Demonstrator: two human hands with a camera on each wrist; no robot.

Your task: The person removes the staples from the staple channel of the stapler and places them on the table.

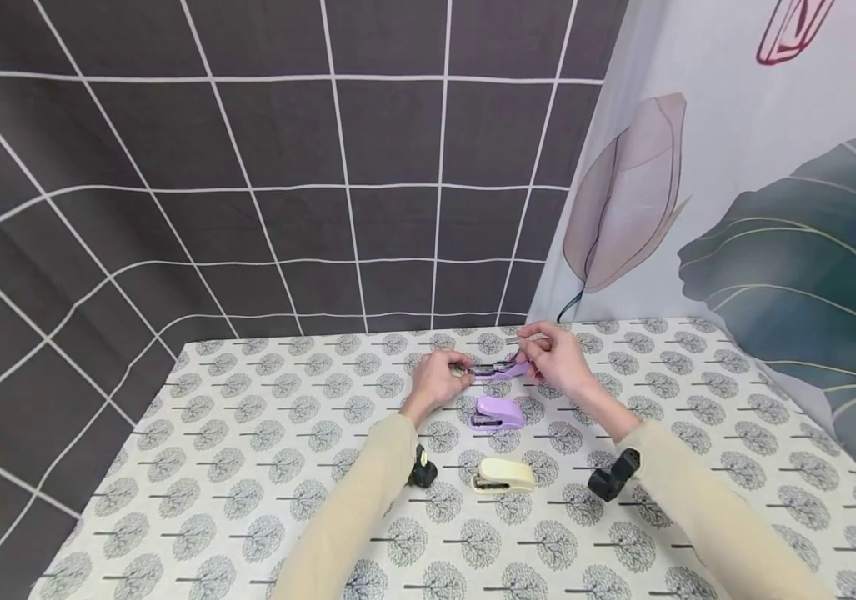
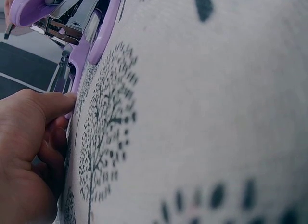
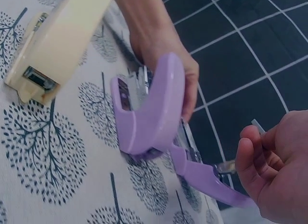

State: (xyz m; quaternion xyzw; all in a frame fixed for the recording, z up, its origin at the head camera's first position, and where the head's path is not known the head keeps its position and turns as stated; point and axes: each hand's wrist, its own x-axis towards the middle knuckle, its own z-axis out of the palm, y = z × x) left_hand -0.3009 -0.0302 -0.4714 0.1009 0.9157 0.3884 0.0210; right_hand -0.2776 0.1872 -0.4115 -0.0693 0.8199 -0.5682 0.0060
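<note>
far stapler: left hand grips end, right hand pinches strip

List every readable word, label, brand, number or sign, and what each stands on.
No text can be read.
Far purple stapler, near purple stapler, cream stapler: no legible brand or number.
Strip in the right hand: too small to tell.
Tablecloth: printed trees, no readable letters.
Red drawing on the pale curtain: no readable letters.
</note>
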